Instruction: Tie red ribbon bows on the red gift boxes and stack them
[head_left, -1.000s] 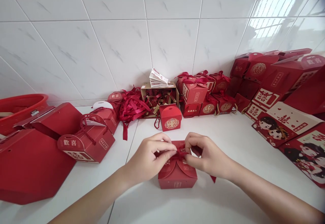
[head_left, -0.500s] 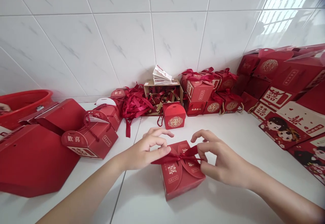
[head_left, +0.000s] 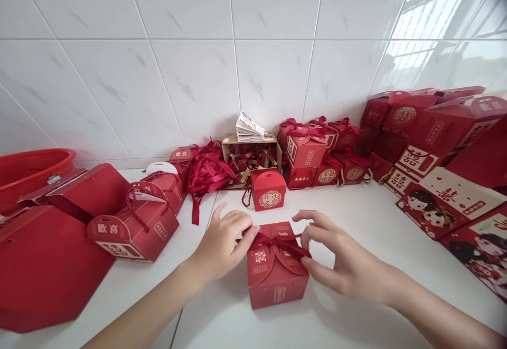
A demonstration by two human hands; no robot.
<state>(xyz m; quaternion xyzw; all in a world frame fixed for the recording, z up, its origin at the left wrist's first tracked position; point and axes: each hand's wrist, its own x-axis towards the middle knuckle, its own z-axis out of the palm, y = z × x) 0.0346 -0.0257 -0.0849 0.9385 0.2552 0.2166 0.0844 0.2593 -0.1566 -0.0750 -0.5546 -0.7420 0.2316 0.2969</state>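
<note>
A red gift box [head_left: 277,285] with gold lettering and curved, overlapping top flaps stands on the white surface in front of me. A dark red ribbon [head_left: 273,240] is tied in a bow across its top. At the box's left edge, my left hand [head_left: 225,243] pinches one side of the bow between thumb and fingers. My right hand [head_left: 340,256] has its thumb and index finger around the other side, with the remaining fingers raised and curled. Just behind sits a small red box [head_left: 270,190] with a round gold emblem.
A heap of loose red ribbons [head_left: 209,167] lies beside an open carton [head_left: 279,153] topped with white cards [head_left: 249,127]. Tied red boxes [head_left: 307,151] are stacked against the tiled wall. More boxes [head_left: 428,201] fill the right side. Handled boxes [head_left: 138,227] and a red basin [head_left: 35,172] stand left.
The gift box has turned a little, so its front side faces me more squarely. Both hands stay at the bow, with the left fingers drawn closer together. The view has tilted up slightly.
</note>
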